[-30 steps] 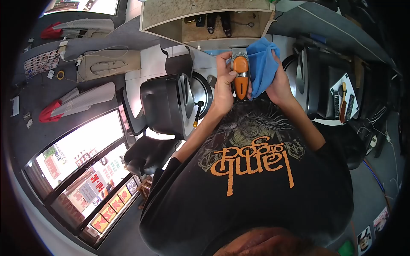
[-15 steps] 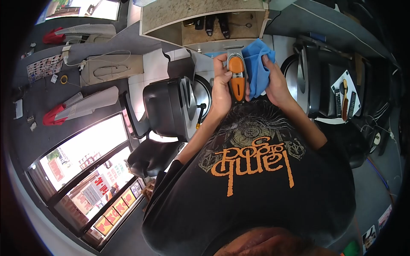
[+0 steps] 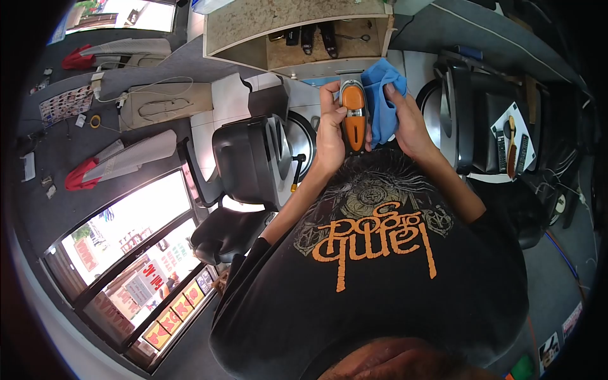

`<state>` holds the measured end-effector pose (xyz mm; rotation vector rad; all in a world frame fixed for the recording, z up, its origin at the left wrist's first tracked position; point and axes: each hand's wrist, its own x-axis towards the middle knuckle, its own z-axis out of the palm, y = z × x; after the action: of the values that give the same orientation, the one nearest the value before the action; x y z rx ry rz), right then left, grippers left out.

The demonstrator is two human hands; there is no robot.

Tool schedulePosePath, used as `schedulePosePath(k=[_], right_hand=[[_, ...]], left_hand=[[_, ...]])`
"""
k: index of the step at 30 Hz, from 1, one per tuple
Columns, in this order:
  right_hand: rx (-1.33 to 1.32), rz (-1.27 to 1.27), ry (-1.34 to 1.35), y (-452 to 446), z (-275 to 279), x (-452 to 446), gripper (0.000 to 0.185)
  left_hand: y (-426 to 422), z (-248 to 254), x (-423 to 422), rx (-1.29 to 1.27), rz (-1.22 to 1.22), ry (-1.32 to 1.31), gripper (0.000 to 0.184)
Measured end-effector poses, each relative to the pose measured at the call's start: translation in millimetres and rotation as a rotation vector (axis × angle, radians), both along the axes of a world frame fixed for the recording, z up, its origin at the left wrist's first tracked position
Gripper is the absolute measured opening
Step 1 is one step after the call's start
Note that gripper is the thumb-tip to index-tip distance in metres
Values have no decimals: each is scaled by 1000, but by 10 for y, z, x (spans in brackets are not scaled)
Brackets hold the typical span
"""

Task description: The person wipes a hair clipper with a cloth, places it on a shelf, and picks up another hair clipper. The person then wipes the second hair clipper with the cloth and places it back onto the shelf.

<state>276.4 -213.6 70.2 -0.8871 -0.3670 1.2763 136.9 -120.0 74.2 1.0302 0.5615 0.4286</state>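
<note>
An orange and silver hair clipper (image 3: 355, 120) is held upright in front of my chest, its metal blade end pointing away from me. My left hand (image 3: 329, 136) is closed around its left side, with the thumb lying across the front. A crumpled blue cloth (image 3: 384, 104) touches or nearly touches the clipper's right side. My right hand (image 3: 413, 130) grips that cloth, thumb on top; its other fingers are mostly hidden behind the cloth.
An open wooden cabinet (image 3: 297, 18) ahead holds several dark clippers (image 3: 308, 39) and scissors (image 3: 360, 38). Black barber chairs stand at left (image 3: 244, 158) and right (image 3: 494, 126). A brush (image 3: 511, 149) and remote controls (image 3: 521, 154) lie on the right chair. Cables (image 3: 152, 95) cross the counter at left.
Both hands keep their grip on the clipper and the cloth. The clipper has shifted very slightly; the whole view has moved a little to the left.
</note>
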Motion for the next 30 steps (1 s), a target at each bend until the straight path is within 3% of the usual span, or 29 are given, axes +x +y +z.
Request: schedulePosePath(k=[30], right_hand=[[-58,13,-31,182,-26,93,45]], left_hand=[[113,-17,81,13,12,49,45]])
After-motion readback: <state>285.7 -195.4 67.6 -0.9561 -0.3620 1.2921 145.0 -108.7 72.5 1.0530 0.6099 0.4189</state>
